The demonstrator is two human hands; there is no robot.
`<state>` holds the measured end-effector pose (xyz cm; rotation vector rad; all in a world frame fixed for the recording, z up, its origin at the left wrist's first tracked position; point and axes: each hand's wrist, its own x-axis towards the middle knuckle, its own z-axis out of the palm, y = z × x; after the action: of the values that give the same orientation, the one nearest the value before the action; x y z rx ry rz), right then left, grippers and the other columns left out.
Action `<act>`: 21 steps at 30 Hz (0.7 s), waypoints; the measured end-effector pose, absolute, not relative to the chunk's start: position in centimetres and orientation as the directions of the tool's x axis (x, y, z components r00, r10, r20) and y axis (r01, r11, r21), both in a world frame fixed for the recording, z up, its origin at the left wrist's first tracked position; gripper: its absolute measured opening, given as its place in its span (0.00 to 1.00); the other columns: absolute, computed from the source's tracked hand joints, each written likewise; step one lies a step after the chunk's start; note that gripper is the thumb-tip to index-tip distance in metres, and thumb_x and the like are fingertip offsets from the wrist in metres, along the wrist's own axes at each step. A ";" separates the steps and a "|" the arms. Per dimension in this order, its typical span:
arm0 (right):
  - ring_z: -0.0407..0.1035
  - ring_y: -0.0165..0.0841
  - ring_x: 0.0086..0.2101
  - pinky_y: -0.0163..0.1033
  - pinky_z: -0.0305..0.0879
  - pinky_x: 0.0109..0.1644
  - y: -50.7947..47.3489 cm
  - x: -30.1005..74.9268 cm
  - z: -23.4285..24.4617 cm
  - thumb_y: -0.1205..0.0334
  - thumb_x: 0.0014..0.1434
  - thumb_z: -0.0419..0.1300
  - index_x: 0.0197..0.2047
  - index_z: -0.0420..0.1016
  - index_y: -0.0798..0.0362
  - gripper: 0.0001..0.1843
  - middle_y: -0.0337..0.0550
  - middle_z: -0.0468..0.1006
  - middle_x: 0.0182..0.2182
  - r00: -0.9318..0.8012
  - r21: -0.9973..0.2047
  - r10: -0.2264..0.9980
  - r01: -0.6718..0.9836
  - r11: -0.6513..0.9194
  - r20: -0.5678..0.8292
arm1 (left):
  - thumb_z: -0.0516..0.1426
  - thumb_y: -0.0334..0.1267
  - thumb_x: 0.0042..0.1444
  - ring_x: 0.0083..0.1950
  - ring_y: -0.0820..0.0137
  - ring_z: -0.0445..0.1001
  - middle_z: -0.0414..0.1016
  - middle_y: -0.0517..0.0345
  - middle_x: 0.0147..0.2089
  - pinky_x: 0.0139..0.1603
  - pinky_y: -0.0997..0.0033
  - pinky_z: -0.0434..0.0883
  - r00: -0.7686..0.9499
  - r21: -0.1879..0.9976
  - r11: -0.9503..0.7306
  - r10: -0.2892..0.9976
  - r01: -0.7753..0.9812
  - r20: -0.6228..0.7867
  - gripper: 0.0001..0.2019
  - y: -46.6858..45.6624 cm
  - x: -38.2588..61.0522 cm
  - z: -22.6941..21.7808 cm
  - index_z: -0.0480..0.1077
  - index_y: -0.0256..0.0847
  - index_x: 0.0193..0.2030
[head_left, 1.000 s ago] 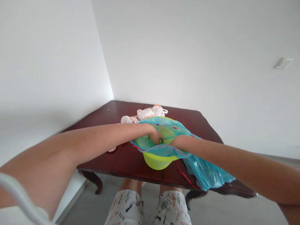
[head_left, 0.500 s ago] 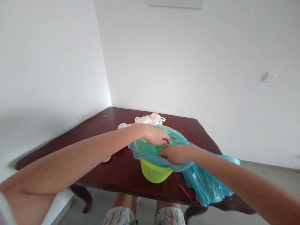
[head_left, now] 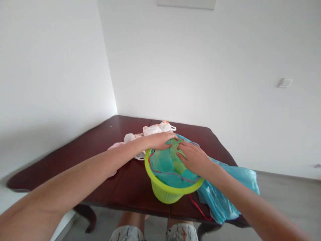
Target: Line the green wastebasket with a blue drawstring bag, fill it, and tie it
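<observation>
A lime-green plastic colander-style basket (head_left: 166, 193) stands on the table, and a translucent blue plastic bag (head_left: 220, 195) lines its inside and spills over the right side. A red drawstring (head_left: 199, 209) trails from the bag. My left hand (head_left: 160, 141) lies flat on the bag at the far rim. My right hand (head_left: 193, 158) presses with spread fingers on the bag against the basket's inner right wall. Neither hand closes around anything.
The dark red wooden table (head_left: 135, 187) fills the corner between two white walls. A crumpled white plastic bag (head_left: 155, 130) and a pink cloth (head_left: 115, 145) lie behind and left of the basket. My patterned shorts show below the near edge.
The blue bag has gone from draped over the basket's top to lying down inside it, baring the near green rim. Both hands have moved apart and now rest on the bag inside.
</observation>
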<state>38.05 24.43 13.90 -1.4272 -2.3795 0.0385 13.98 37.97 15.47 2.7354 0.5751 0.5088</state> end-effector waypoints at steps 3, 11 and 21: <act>0.74 0.55 0.73 0.68 0.67 0.82 24.4 40.3 12.5 0.50 0.79 0.62 0.67 0.84 0.47 0.20 0.57 0.81 0.73 -0.199 -0.424 0.879 0.816 0.393 0.433 | 0.63 0.33 0.62 0.68 0.50 0.83 0.84 0.45 0.67 0.74 0.53 0.77 0.836 0.425 -0.837 0.480 0.345 0.267 0.26 38.3 13.7 14.4 0.77 0.44 0.67; 0.88 0.50 0.56 0.57 0.88 0.61 21.2 42.6 10.1 0.28 0.79 0.60 0.73 0.82 0.40 0.33 0.47 0.92 0.57 0.014 -0.975 0.992 0.182 0.124 0.128 | 0.59 0.42 0.71 0.75 0.53 0.81 0.83 0.43 0.72 0.77 0.50 0.78 0.729 0.792 -0.559 0.645 0.245 0.229 0.19 38.3 11.4 14.4 0.76 0.44 0.66; 0.75 0.55 0.75 0.67 0.82 0.72 11.6 42.1 0.0 0.59 0.80 0.68 0.72 0.87 0.33 0.22 0.52 0.78 0.77 0.221 -0.676 0.661 0.452 0.582 0.717 | 0.66 0.46 0.80 0.79 0.46 0.81 0.82 0.44 0.78 0.79 0.39 0.80 0.454 0.521 -0.817 0.573 0.246 0.683 0.11 25.9 0.9 7.7 0.89 0.55 0.62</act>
<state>42.14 11.61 -0.02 -1.0260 -1.4120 0.1867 0.89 25.89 7.72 2.3611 0.6947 1.3053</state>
